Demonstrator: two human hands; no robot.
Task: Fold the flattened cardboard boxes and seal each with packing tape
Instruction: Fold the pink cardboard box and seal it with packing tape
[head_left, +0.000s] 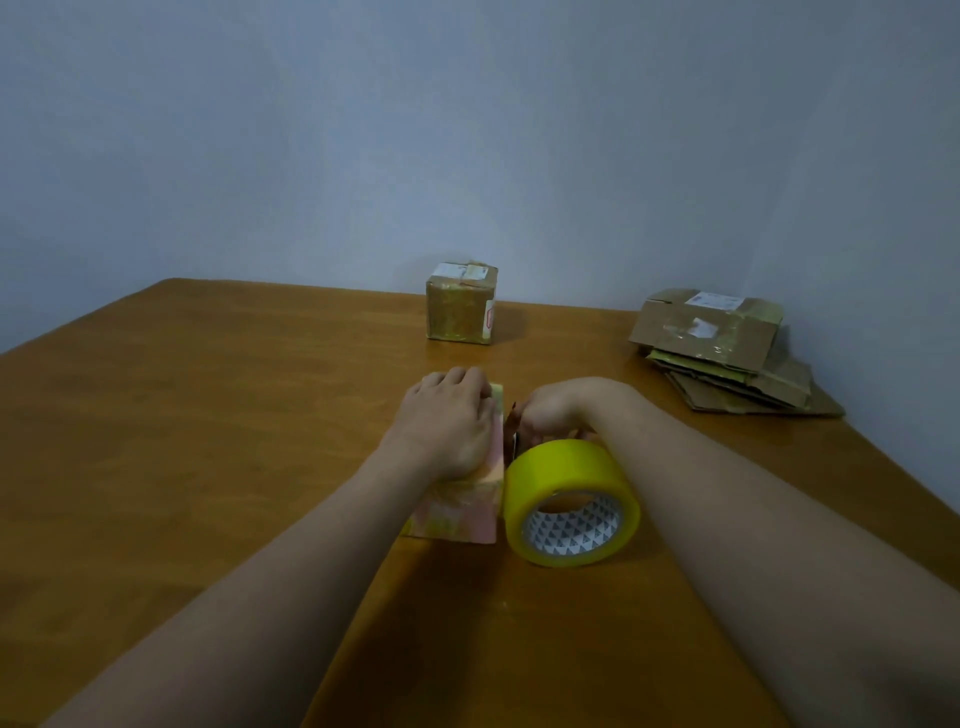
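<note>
A small cardboard box (467, 506) sits near the middle of the wooden table (208, 415), its near face pale with pinkish and yellowish patches under glossy tape, its top mostly hidden. The left hand (447, 421) lies flat on that top, palm down and fingers together, their tips reaching the far edge, pressing rather than gripping. Just beside the box on its right stands a roll of yellow packing tape (571, 501) on its edge, the hollow core with a white, triangle-patterned liner turned toward the camera; the roll touches or nearly touches the box's right side. The right hand (550, 410) is behind the roll, at the box's upper right edge, fingers curled downward and pinched close together; they seem to hold something thin and dark there, perhaps the tape's end or a cutter, but it is too small to tell. Farther back, near the wall, a folded and taped box (461, 304) stands upright with a white label on its top. At the table's far right corner lies a loose stack of flattened boxes (727, 353), the uppermost bearing white labels and scraps of old tape.
</note>
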